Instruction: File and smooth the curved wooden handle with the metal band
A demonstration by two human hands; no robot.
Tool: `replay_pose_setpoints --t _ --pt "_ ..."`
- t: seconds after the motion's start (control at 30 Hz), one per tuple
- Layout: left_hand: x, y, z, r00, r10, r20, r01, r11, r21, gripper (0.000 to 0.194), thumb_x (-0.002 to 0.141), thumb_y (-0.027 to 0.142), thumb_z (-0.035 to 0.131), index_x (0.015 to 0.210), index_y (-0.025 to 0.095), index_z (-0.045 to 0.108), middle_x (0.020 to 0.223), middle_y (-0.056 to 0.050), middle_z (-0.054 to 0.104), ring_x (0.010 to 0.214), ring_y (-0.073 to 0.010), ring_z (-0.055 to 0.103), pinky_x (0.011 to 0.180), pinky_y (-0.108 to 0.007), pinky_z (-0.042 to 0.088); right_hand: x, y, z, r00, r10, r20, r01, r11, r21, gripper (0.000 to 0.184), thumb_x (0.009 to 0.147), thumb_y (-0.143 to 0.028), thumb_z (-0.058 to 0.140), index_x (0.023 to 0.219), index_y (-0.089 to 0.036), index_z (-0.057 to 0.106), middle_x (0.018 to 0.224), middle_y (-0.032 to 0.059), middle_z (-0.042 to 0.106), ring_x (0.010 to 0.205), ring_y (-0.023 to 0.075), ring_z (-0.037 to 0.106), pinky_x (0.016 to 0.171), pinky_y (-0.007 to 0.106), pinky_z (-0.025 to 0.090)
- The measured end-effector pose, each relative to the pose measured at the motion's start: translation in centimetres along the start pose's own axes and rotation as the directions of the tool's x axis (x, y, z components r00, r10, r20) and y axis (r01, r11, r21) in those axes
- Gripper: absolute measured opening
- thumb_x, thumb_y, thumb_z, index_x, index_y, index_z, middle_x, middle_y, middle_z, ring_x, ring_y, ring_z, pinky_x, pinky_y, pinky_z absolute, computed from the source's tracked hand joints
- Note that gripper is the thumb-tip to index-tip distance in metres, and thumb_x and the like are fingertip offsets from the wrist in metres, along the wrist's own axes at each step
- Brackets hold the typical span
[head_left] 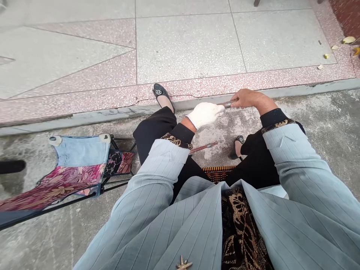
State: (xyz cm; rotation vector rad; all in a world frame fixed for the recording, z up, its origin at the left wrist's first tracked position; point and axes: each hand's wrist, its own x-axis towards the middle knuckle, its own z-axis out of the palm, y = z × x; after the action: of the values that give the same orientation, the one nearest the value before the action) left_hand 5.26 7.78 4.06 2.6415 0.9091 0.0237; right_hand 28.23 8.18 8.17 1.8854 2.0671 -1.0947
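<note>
My left hand [206, 114], in a white knitted glove, is closed around one end of a thin reddish-brown rod [228, 104] with a silvery coiled band on it. Bare fingers of my right hand [249, 100] pinch the same rod on the other side of the band. Both hands are above the concrete, between my knees and close to the step. A similar brown rod [201, 148] with a silvery band sticks out from beneath my left sleeve. Its other end is hidden.
A folding chair [81, 150] with denim and floral cloth stands at left. Woven wicker [218, 173] shows between my thighs. Ahead runs a low step edge [295, 89] with a tiled floor [185, 45] above it. My left shoe [159, 91] rests against the step. Leaves [348, 39] lie at far right.
</note>
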Motion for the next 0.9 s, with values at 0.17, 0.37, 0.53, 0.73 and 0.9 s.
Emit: replay_pose_setpoints --t 0.17,0.37,0.53,0.73,0.9 --pt "-0.4 -0.4 -1.3 0.999 0.039 0.016 -0.04 0.999 0.021 0.028 0.099 0.031 0.047 0.108 0.021 0.072 0.092 -0.007 0.073 0.085 -0.0216 0.068 0.074 -0.03 0.043 0.0 0.2 0.3 0.931 -0.151 0.333 0.141 0.988 0.056 0.029 0.082 -0.046 0.074 0.099 -0.023 0.082 0.073 0.0015 0.07 0.063 0.0144 0.057 0.068 0.031 0.043" --pt "-0.1 -1.8 -1.4 0.992 0.127 -0.009 -0.126 0.969 -0.211 0.032 0.099 0.033 0.044 0.107 0.018 0.072 0.098 -0.006 0.074 0.088 -0.0192 0.066 0.082 -0.03 0.047 -1.2 -0.3 -0.3 0.872 -0.27 0.408 0.215 0.961 0.177 0.039 0.081 -0.054 0.075 0.105 -0.025 0.082 0.071 -0.0012 0.069 0.063 0.0121 0.055 0.069 0.029 0.043" --pt "0.5 -2.4 0.1 0.991 0.115 -0.068 -0.133 0.861 -0.491 0.03 0.099 0.034 0.047 0.099 0.015 0.07 0.091 -0.006 0.072 0.082 -0.0176 0.064 0.081 -0.032 0.048 -2.9 -0.8 -1.2 0.926 -0.293 0.237 0.209 0.923 0.324 0.043 0.078 -0.055 0.078 0.107 -0.023 0.082 0.071 -0.0014 0.068 0.063 0.0119 0.055 0.067 0.028 0.043" --pt "0.9 -1.5 0.7 0.992 0.024 -0.126 -0.092 0.816 -0.57 0.032 0.098 0.034 0.046 0.095 0.014 0.07 0.091 -0.006 0.071 0.082 -0.0167 0.062 0.083 -0.032 0.048 -3.5 -1.0 -1.3 0.971 -0.157 -0.179 0.225 0.852 0.473 0.058 0.081 -0.071 0.07 0.107 -0.02 0.079 0.074 0.0039 0.07 0.067 0.0154 0.057 0.065 0.029 0.044" --pt "0.9 -0.5 0.7 0.993 0.056 -0.109 -0.109 0.808 -0.579 0.036 0.097 0.038 0.043 0.095 0.014 0.07 0.091 -0.005 0.07 0.082 -0.0164 0.06 0.084 -0.032 0.047 -2.4 -1.0 -0.4 0.962 -0.109 -0.251 0.217 0.865 0.454 0.065 0.08 -0.078 0.066 0.099 -0.018 0.077 0.065 0.0044 0.065 0.064 0.0161 0.057 0.064 0.03 0.044"
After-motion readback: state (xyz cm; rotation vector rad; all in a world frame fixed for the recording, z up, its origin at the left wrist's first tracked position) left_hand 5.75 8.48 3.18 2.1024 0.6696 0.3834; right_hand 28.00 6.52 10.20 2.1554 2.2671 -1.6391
